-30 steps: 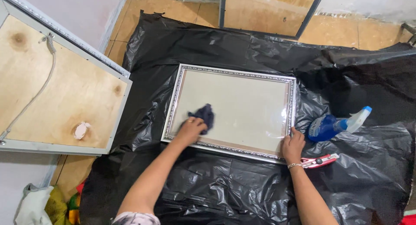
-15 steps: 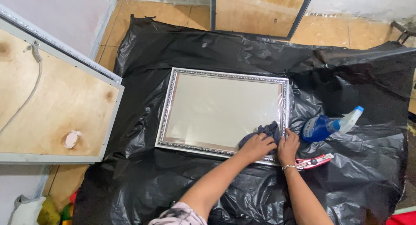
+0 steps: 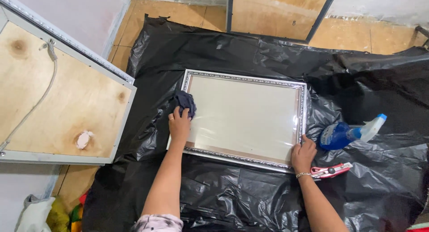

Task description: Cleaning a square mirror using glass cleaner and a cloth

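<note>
Cloth point(image 3: 184, 101) now leftward, under left hand point(image 3: 179, 125)

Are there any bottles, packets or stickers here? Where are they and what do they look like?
Blue plastic spray bottle with a white trigger top: lying on its side on the black plastic sheet, right of the silver-framed mirror.
Its label: pale patch on the bottle's body, too small to make out.

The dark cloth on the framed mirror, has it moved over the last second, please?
Yes. The dark cloth under the left hand now sits at the framed mirror's left edge; half a second ago it was near the right corner.
</note>
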